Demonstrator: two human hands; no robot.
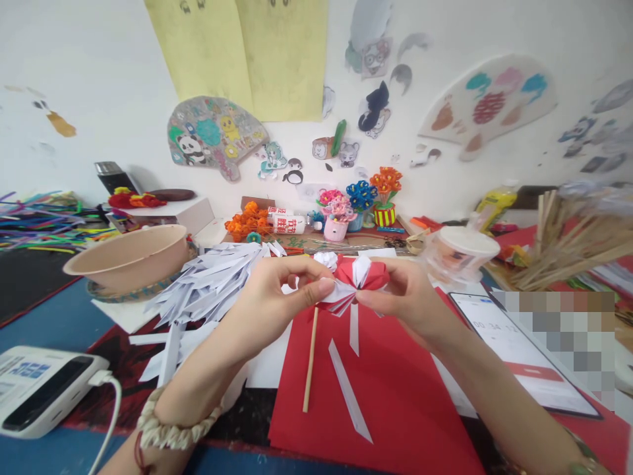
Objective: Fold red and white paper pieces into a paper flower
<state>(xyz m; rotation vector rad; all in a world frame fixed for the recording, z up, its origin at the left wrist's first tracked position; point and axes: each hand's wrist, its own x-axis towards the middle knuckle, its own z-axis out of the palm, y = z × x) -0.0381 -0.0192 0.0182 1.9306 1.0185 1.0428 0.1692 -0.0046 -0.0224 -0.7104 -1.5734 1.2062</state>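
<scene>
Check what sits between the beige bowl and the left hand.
Head view: a heap of white paper strips lies between the beige bowl and the left hand, which pinches the paper flower.

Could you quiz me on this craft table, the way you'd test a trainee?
1. True or false: the left hand and the right hand both pinch the paper flower.
2. What lies beneath the wooden stick? A a phone; B a red paper sheet; C a bowl.
3. Fill in: the pile of white paper strips lies on the person's ___ side.
Key: 1 true; 2 B; 3 left.
</scene>
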